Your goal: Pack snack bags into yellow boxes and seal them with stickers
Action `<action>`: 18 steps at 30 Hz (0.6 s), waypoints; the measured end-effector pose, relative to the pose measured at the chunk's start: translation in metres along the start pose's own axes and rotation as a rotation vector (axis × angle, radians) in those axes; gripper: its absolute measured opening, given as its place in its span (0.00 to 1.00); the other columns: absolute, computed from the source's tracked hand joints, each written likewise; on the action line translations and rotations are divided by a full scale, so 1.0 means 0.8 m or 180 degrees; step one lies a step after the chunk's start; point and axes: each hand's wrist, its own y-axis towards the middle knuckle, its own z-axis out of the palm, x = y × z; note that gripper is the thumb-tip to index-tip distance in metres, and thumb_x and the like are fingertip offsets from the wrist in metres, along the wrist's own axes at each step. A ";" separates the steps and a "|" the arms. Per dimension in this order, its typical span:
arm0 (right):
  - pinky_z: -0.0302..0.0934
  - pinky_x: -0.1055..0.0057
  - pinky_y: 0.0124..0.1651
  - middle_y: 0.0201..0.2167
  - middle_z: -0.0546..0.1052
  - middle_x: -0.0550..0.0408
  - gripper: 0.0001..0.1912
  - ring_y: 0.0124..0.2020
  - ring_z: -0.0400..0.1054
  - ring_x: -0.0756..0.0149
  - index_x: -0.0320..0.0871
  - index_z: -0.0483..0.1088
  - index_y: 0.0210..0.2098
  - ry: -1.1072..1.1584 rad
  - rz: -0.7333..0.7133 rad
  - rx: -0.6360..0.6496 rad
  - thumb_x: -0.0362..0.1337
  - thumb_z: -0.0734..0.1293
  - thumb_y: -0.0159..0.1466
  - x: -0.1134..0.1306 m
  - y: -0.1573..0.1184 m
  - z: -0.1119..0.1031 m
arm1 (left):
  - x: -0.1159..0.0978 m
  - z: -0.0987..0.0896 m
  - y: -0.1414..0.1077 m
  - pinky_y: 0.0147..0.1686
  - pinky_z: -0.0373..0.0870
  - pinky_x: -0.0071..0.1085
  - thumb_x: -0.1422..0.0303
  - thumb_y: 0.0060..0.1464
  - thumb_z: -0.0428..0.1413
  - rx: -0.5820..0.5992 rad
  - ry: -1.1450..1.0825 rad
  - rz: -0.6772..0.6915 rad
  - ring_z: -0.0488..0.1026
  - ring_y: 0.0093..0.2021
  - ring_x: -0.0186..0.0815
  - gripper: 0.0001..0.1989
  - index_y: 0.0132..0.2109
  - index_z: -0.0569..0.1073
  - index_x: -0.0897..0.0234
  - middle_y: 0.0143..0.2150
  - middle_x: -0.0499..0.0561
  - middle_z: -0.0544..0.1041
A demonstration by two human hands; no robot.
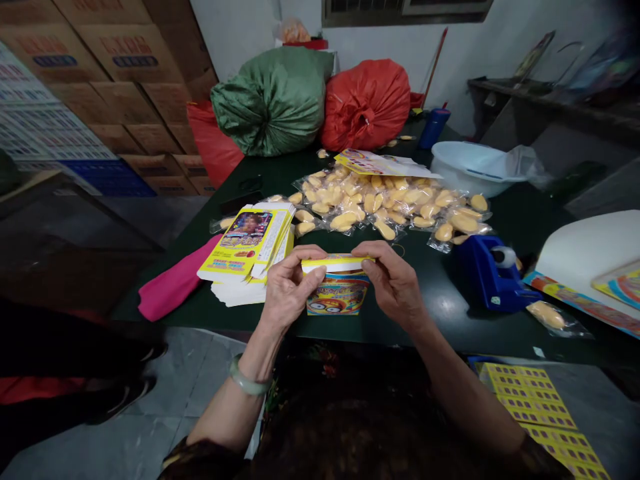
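With the fingers (307, 253) of your left hand (290, 283) and right hand (397, 281), you pinch the box (338, 297) at opposite ends of its top, by the bench's (440, 327) near edge, seemingly to steady it evenly.

This looks like a small packing workshop — brown cartons (110, 53) are piled high at the upper left of the frame, and bulging green (280, 100) and red (367, 103) sacks stand at the top centre against a plain wall (520, 40). On the dark green table (443, 297) lie a heap of clear-wrapped yellow pieces (373, 202), a stack of printed packaging (245, 243) left of centre, a small printed box (337, 293) mid-frame and a blue tape dispenser (500, 280) at right. Rows of yellow packs (535, 400) fill the lower right — above a grey tiled floor (193, 373) that shows at lower left.
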 end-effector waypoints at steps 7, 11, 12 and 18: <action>0.64 0.67 0.42 0.39 0.72 0.51 0.10 0.41 0.68 0.67 0.42 0.70 0.41 0.0075 -0.0078 -0.0415 0.26 0.60 0.65 0.001 -0.009 0.011 | -0.001 -0.001 0.004 0.38 0.69 0.30 0.70 0.46 0.64 0.0076 -0.0086 0.0116 0.72 0.38 0.34 0.04 0.33 0.79 0.62 0.37 0.52 0.76; 0.64 0.65 0.42 0.39 0.71 0.51 0.10 0.41 0.67 0.66 0.43 0.69 0.41 0.0113 -0.0087 -0.0497 0.26 0.59 0.64 -0.001 -0.016 0.020 | -0.001 -0.002 0.003 0.37 0.68 0.31 0.71 0.46 0.63 0.0187 -0.0166 0.0272 0.72 0.38 0.35 0.04 0.33 0.80 0.60 0.37 0.52 0.75; 0.64 0.65 0.42 0.40 0.70 0.51 0.10 0.41 0.67 0.66 0.43 0.68 0.41 0.0115 -0.0087 -0.0553 0.26 0.59 0.65 -0.001 -0.019 0.024 | 0.001 -0.002 0.001 0.38 0.69 0.32 0.71 0.47 0.63 0.0208 -0.0143 0.0360 0.72 0.39 0.35 0.04 0.34 0.80 0.59 0.38 0.52 0.75; 0.65 0.59 0.43 0.42 0.68 0.50 0.10 0.44 0.65 0.62 0.47 0.64 0.45 0.0256 -0.0373 -0.1035 0.33 0.55 0.67 -0.009 -0.034 0.052 | 0.018 0.000 -0.013 0.45 0.69 0.43 0.70 0.55 0.55 0.0192 0.0109 0.1193 0.73 0.43 0.41 0.09 0.41 0.78 0.58 0.40 0.53 0.76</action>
